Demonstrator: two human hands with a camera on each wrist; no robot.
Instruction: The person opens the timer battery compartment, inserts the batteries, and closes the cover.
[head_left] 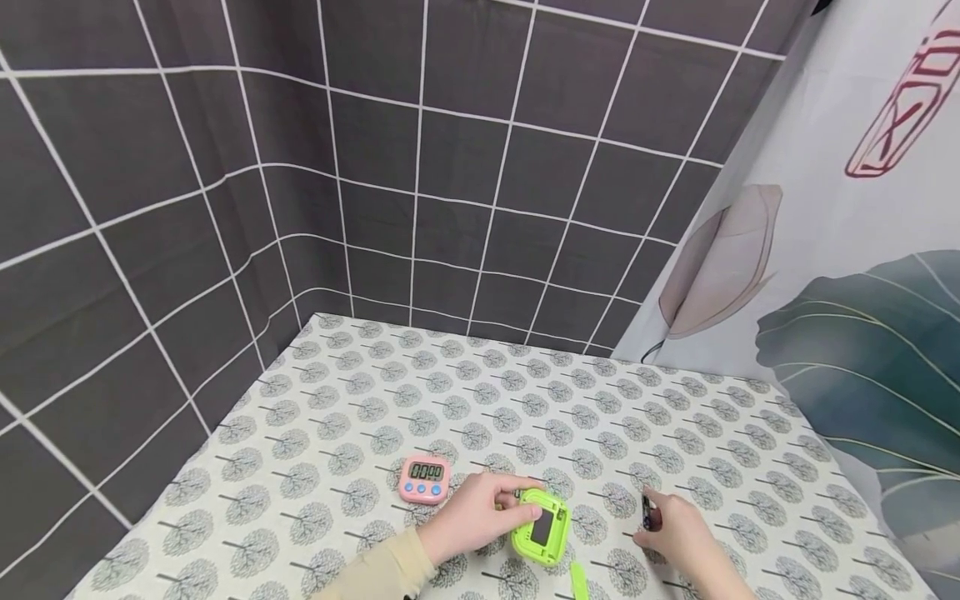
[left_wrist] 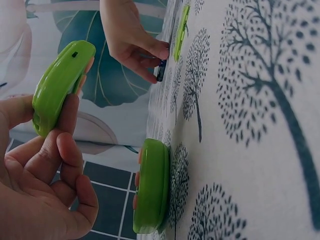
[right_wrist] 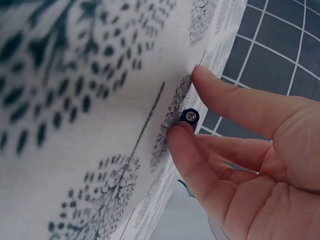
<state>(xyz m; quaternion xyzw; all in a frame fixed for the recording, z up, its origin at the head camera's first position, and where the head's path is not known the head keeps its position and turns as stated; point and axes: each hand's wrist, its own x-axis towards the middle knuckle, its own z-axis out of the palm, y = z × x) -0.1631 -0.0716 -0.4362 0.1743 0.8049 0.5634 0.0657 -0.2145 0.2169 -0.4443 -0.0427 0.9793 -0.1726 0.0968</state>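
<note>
In my left hand [head_left: 487, 512] I grip a lime-green digital timer [head_left: 542, 557] by its edge, raised above the table. Its back faces up, with a dark rectangle and an uncovered slot; the left wrist view shows the timer [left_wrist: 57, 85] edge-on. My right hand [head_left: 678, 533] is low at the cloth, thumb and fingers curled about a small dark battery [head_left: 646, 512]. In the right wrist view the battery's [right_wrist: 190, 116] metal end shows beside the fingertips. A narrow green battery cover [head_left: 578, 581] lies between the hands.
A pink timer [head_left: 425, 479] with blue buttons, reading 00:00, lies left of my left hand. A timer with green sides [left_wrist: 152, 185] rests on the cloth in the left wrist view. Tree-patterned cloth [head_left: 465, 392] covers the table; a dark gridded curtain [head_left: 480, 225] hangs behind.
</note>
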